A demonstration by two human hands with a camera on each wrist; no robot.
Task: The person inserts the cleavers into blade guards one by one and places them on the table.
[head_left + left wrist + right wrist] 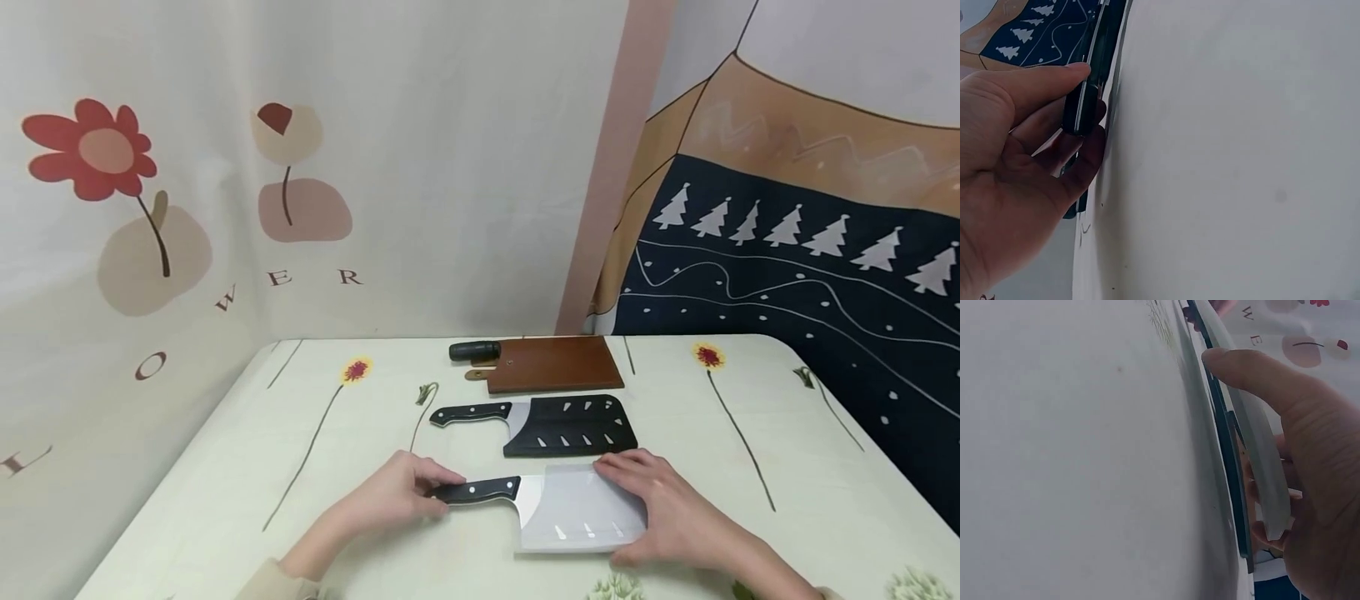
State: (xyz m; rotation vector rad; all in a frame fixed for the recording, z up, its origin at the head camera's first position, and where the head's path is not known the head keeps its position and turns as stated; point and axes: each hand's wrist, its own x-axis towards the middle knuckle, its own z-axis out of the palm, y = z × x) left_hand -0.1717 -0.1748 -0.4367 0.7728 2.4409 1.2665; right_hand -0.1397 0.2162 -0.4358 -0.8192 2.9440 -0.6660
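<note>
A cleaver (476,491) with a black riveted handle lies nearest me, its blade in a translucent white sheath (585,510). My left hand (397,495) pinches the butt of the handle between thumb and fingers; in the left wrist view the handle (1080,111) sits between them. Across the sheath's right end, my right hand (671,510) grips it, thumb at the near edge and fingers at the far edge. The right wrist view shows the sheath (1260,450) edge-on inside that hand. Most of the blade is hidden by the sheath.
Just behind lies a second cleaver (472,412) in a black sheath (573,426) with slots. Farther back is a brown sheath (558,364) with a dark handle (475,351) at its left. The table (247,467) has a flower-print cover; printed curtains (450,167) hang behind it.
</note>
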